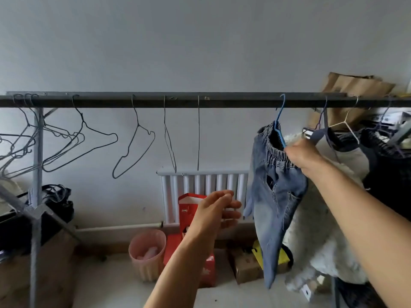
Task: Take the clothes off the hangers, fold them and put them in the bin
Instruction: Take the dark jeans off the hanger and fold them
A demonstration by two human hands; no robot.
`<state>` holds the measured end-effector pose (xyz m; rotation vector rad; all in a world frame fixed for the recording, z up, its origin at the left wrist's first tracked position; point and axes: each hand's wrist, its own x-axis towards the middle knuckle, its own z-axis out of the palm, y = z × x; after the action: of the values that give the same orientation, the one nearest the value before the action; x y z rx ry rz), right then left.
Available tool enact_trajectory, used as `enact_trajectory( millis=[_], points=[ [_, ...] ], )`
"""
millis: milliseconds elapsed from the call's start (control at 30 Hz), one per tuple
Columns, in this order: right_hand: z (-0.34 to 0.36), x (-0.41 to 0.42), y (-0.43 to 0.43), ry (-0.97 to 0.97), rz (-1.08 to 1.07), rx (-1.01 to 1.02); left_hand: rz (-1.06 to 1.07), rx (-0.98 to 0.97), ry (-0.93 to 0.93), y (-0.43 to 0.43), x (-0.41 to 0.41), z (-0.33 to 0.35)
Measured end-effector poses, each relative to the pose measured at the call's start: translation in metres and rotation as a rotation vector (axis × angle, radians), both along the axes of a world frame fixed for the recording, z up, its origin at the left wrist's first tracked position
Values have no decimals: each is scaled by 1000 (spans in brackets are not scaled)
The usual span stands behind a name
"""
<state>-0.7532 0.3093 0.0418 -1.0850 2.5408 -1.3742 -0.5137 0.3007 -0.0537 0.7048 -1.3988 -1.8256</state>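
Head view, and the right hand (304, 156) is up at the elasticated waistband of the faded blue denim trousers (273, 207), fingers curled tight round the gathered fabric, right where the thin blue hanger (279, 121) runs into it. That hanger's hook sits over the dark metal rail (200, 102), so the trousers hang from the rail, legs dangling towards the floor. The left hand (219, 210) floats lower down, just left of the denim and clear of it, fingers loose and spread, holding nothing. Behind the trousers hangs a white fluffy garment (315, 241), and beside that a dark garment (391, 174) at the far right. Along the rail to the left, bare grey wire hangers (133, 143). Down below: a white radiator (204, 187), a red carton (189, 210), and a pink ribbed plastic basket (148, 254) on the floor.
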Motion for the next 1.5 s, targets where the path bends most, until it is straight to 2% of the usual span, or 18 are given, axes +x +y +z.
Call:
enact_trajectory(
  millis=[200, 400, 633, 800, 900, 933, 1067, 1167, 1233, 1333, 1433, 1500],
  points=[
    [17, 16, -6, -30, -64, -115, 54, -107, 13, 0, 11, 2],
    [17, 23, -15, -23, -92, -40, 66, -251, 34, 5, 18, 15],
    [26, 40, -6, -1, -83, -66, 62, -398, 10, 7, 21, 22],
    [42, 62, 7, 138, -139, -6, 9, -457, 22, 7, 14, 30],
    [23, 62, 5, 96, -61, -72, 49, -555, -6, 5, 10, 29],
    [15, 61, 2, 24, -12, -111, 65, -616, -33, 3, 8, 28],
    [-13, 77, 10, -577, 344, -109, 24, -874, -196, -6, -5, 26],
    [-37, 88, 15, -754, 460, -85, -3, -1063, -418, -10, -7, 25],
    [-53, 93, 13, -789, 431, -66, 24, -1174, -589, -14, -3, 27],
    [-74, 100, 6, -698, 359, 32, 76, -1379, -906, -20, 4, 31],
    [-92, 112, 0, -616, 303, 86, -53, -1275, -1097, -26, 13, 32],
    [-100, 120, -3, -547, 280, 132, -149, -1213, -1093, -25, 20, 30]
  ],
)
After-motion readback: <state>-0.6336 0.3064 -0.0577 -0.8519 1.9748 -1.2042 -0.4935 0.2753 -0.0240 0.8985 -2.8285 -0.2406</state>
